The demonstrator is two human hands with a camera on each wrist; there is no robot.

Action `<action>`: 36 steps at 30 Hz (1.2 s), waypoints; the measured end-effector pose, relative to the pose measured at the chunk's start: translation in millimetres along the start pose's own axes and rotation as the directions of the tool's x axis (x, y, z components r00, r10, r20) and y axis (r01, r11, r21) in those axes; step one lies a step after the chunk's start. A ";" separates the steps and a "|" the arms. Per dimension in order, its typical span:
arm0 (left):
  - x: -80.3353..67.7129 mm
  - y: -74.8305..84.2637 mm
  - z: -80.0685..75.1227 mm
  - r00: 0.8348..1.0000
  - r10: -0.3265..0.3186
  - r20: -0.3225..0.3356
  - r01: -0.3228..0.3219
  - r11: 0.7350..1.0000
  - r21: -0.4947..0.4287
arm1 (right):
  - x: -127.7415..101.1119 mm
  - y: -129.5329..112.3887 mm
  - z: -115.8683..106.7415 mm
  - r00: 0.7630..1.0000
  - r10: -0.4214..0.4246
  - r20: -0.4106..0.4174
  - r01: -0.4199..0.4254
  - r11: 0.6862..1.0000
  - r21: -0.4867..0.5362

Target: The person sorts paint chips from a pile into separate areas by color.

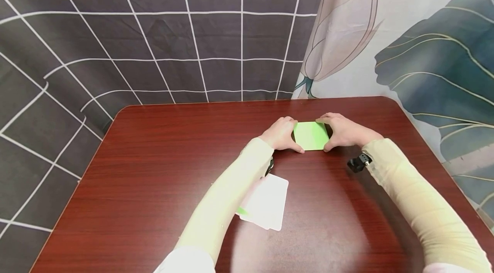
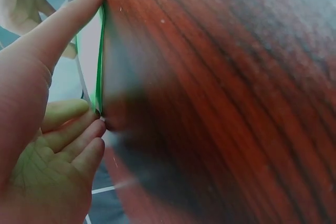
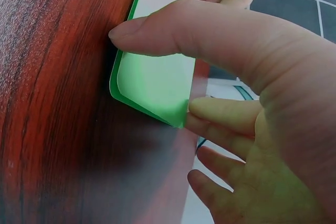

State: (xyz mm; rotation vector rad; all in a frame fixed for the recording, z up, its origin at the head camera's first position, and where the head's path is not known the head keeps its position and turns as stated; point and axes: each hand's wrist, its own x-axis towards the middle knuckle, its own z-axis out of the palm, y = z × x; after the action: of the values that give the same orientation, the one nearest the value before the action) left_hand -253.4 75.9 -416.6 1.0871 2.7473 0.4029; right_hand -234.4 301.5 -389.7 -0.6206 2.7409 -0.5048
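Note:
Toward the back right of the table, two thin green cards [image 1: 311,135] lie one over the other between my hands. My left hand [image 1: 281,133] grips their left end, with the thumb at the near edge and the fingers at the far edge. On the opposite end, my right hand [image 1: 342,130] holds them the same way. The right wrist view shows the upper card [image 3: 157,77] slightly offset from the lower one at the corner by my thumb. From the left wrist view the cards [image 2: 97,51] appear nearly edge-on, low over the table.
Several white cards [image 1: 268,202] lie loosely overlapped on the reddish-brown table [image 1: 162,170], partly hidden under my left forearm. A green piece [image 1: 242,210] shows beside them. A dark grid-patterned curtain [image 1: 216,37] and a leaf-patterned one [image 1: 436,71] hang behind the table.

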 end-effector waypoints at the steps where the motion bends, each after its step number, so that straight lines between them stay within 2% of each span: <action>1: -0.2 -0.1 0.3 1.000 -0.002 0.000 0.002 1.000 -0.001 | -0.2 -0.1 0.2 1.000 0.000 0.005 0.000 1.000 0.006; 6: -2.0 0.3 1.1 1.000 -0.010 0.007 0.011 1.000 -0.016 | -1.0 0.4 1.9 1.000 0.005 0.020 -0.005 1.000 0.021; 10: -5.1 -0.7 -0.7 1.000 -0.009 0.003 0.009 0.999 -0.034 | -2.2 -0.3 2.4 1.000 0.004 -0.005 -0.004 1.000 0.017; 13: -10.0 -4.0 -8.0 1.000 -0.001 -0.023 0.000 0.998 -0.055 | -5.4 -4.2 -0.5 0.998 0.015 -0.058 -0.013 1.000 0.022; 16: -19.1 -8.4 -23.6 0.998 0.006 -0.069 -0.012 0.997 -0.076 | -12.0 -12.3 -6.8 0.989 0.040 -0.141 -0.034 0.998 0.045; 21: -45.4 -16.0 -55.3 0.989 0.019 -0.149 -0.035 0.994 -0.104 | -28.8 -33.4 -17.5 0.963 0.056 -0.265 -0.043 0.998 0.055; 26: -81.1 -28.2 -72.0 0.969 0.033 -0.244 -0.066 0.990 -0.127 | -42.9 -59.5 -17.1 0.953 0.056 -0.296 -0.044 0.998 0.048; 30: -105.7 -37.1 -74.1 0.963 0.043 -0.266 -0.084 0.986 -0.143 | -50.5 -77.4 -6.6 0.937 0.025 -0.348 -0.010 0.999 0.044; 33: -119.7 -40.6 -71.0 0.966 0.053 -0.253 -0.091 0.986 -0.143 | -53.9 -89.6 5.6 0.925 -0.017 -0.379 0.031 0.999 0.032; 36: -131.3 -41.6 -64.5 0.972 0.072 -0.225 -0.102 0.987 -0.126 | -55.7 -101.4 18.8 0.928 -0.051 -0.369 0.060 0.998 0.013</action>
State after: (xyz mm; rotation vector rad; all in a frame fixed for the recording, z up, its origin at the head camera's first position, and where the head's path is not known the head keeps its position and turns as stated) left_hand -201.0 -55.9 -361.6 1.1964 2.8131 0.7556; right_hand -143.3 236.1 -355.7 -0.6565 3.0681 -0.7340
